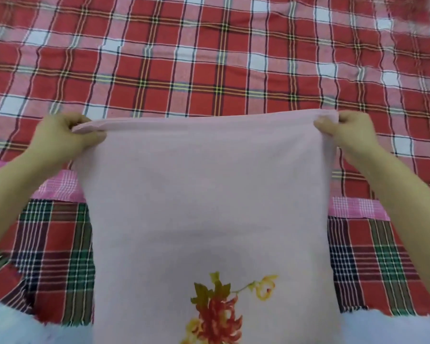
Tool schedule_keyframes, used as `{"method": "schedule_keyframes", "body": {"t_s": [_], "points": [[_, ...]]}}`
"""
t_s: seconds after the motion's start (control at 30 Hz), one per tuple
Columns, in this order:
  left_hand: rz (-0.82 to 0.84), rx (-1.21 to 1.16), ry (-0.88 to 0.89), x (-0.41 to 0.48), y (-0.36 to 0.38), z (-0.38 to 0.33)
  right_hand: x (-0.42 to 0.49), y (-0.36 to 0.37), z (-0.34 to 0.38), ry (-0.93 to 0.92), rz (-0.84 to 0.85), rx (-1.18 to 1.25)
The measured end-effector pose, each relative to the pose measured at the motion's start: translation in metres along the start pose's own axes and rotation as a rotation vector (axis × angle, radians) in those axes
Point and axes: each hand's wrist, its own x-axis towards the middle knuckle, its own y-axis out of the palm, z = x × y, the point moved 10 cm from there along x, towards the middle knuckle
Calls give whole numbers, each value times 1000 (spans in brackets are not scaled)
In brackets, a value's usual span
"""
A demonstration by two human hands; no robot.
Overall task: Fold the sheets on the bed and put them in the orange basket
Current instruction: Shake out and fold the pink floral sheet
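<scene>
Sheet [209,194], pale pink with floral print, hangs taut from both hands' clamped grip.

Nothing readable shows anywhere: no words, labels, brands or numbers on the pink sheet [209,194], which carries only a printed flower, or on the checked bedcover [209,58]
</scene>
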Motion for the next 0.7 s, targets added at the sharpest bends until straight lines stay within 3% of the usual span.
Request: {"method": "schedule_keyframes", "body": {"t_s": [0.13, 0.23, 0.33, 0.43, 0.57, 0.7], "points": [[25, 213, -156, 33, 37, 31, 42, 31, -46, 160, 18, -383], [-73, 157, -328, 20, 44, 67, 33, 37, -52, 127, -20, -572], [-212, 100, -391, -36, 40, 90, -15, 22, -50, 34, -111, -538], [-199, 136, -453, -121, 51, 126, -95, 11, -92, 71, -62, -511], [-60, 93, -605, -232, 94, 174, -209, 5, -183, 386, 73, -515], [-13, 199, -813, -309, 112, 210, -278, -5, -240, 612, 32, -410]]}}
